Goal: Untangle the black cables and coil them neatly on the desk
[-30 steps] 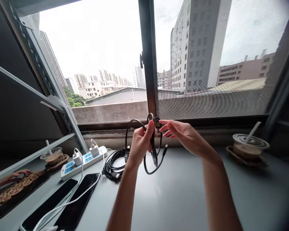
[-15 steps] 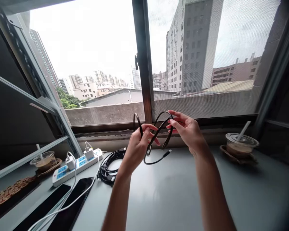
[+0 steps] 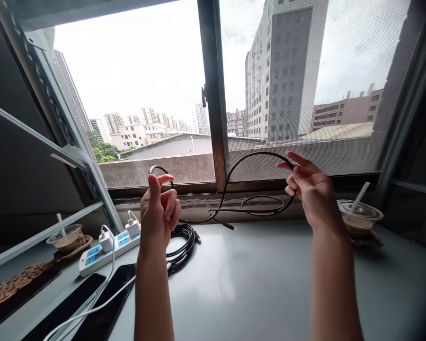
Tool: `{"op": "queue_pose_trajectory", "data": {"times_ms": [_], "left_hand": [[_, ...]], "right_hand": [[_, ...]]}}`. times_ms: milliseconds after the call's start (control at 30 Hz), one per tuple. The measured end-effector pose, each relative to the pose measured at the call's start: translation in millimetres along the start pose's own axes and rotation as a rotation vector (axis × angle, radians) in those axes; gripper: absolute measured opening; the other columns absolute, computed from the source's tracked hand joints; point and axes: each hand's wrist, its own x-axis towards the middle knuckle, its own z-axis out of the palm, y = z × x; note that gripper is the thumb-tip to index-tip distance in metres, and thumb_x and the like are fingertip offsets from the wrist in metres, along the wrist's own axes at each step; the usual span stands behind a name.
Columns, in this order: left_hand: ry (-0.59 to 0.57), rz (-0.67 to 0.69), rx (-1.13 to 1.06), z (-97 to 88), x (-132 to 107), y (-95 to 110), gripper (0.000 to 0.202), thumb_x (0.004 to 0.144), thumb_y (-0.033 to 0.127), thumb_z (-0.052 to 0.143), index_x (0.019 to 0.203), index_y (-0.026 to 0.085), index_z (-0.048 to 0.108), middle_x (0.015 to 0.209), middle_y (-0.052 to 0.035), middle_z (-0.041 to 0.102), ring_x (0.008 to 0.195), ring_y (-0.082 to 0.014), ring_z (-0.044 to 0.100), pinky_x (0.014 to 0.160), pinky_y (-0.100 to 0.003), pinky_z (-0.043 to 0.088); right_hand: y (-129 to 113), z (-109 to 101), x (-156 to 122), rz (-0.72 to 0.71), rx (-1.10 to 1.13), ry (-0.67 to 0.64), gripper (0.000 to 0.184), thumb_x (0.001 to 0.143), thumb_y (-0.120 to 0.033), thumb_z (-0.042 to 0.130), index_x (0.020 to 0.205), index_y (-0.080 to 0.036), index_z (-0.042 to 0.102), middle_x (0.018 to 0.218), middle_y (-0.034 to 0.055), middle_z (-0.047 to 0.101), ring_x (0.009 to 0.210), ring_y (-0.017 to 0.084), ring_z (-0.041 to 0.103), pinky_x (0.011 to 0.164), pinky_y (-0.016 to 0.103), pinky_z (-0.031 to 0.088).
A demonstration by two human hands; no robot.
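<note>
A thin black cable point(image 3: 230, 176) is stretched between my two hands above the table, in wide loops. My left hand point(image 3: 160, 203) is closed around one part, with a small loop standing up over its fingers. On the other side my right hand point(image 3: 310, 184) pinches the larger loop between thumb and fingers, its index finger sticking out. A free end with a small plug point(image 3: 230, 227) hangs between the hands, just above the table's back edge. Below and beside my left hand lies a coiled black cable point(image 3: 184, 246), partly hidden by my wrist.
On the left stand a white power strip point(image 3: 110, 253) with two chargers, two dark flat devices point(image 3: 108, 303) under white cords, and a lidded cup point(image 3: 66, 237). Another lidded cup point(image 3: 360, 215) stands right, beside my right hand. A window and metal frame point(image 3: 92, 175) rise behind.
My hands have moved apart, the left one leftward and the right one rightward. The cable's tight loops have spread into a wide one between them.
</note>
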Motion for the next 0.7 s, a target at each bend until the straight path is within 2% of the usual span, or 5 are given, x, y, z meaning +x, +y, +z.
{"op": "queue_pose_trajectory", "data": {"times_ms": [133,233,367,467,700], "left_hand": [[-0.087,0.035,0.031,7.3,-5.6,-0.7,0.045,0.078,0.065,0.045,0.077,0.023,0.058,0.031,0.0095,0.028,0.022,-0.0039,0.019,0.025,-0.017,0.007],[-0.105,0.09,0.049,16.1,-10.5,-3.4,0.044,0.08,0.063,0.043,0.074,0.023,0.058,0.031,0.0091,0.028,0.023,-0.0036,0.021,0.027,-0.018,0.008],[-0.106,0.175,-0.012,25.9,-15.6,-6.1,0.053,0.074,0.067,0.047,0.05,0.02,0.048,0.031,0.0082,0.023,0.023,-0.0032,0.019,0.026,-0.019,0.009],[-0.167,0.183,-0.053,29.1,-17.3,-8.0,0.063,0.07,0.071,0.048,0.038,0.018,0.031,0.032,0.0078,0.017,0.023,-0.0027,0.016,0.025,-0.019,0.008],[-0.285,0.038,-0.071,25.4,-16.9,-7.2,0.07,0.064,0.076,0.05,0.038,0.017,0.021,0.03,0.0072,0.014,0.023,-0.0027,0.014,0.028,-0.018,0.006]], "right_hand": [[-5.0,10.6,-6.0,0.042,-0.027,0.01,0.04,0.075,-0.037,0.063,0.113,-0.024,0.062,0.081,-0.0004,0.058,0.044,0.003,0.024,0.034,0.016,0.018],[-4.3,18.9,-11.6,0.04,-0.242,-0.063,0.042,0.077,-0.046,0.059,0.115,-0.025,0.061,0.082,0.0003,0.056,0.044,0.003,0.029,0.036,0.018,0.023],[4.4,33.9,-21.0,0.139,-0.816,-0.203,0.045,0.078,-0.057,0.053,0.108,-0.026,0.065,0.105,0.0083,0.052,0.063,0.011,0.053,0.062,0.031,0.046],[10.9,57.1,-31.4,0.218,-1.092,-0.296,0.044,0.083,-0.054,0.048,0.107,-0.021,0.065,0.125,0.0153,0.042,0.101,0.027,0.054,0.084,0.041,0.043],[21.1,108.1,-60.4,0.215,-1.049,-0.831,0.041,0.082,-0.045,0.057,0.104,-0.013,0.067,0.13,0.0187,0.048,0.126,0.03,0.035,0.102,0.044,0.024]]}}
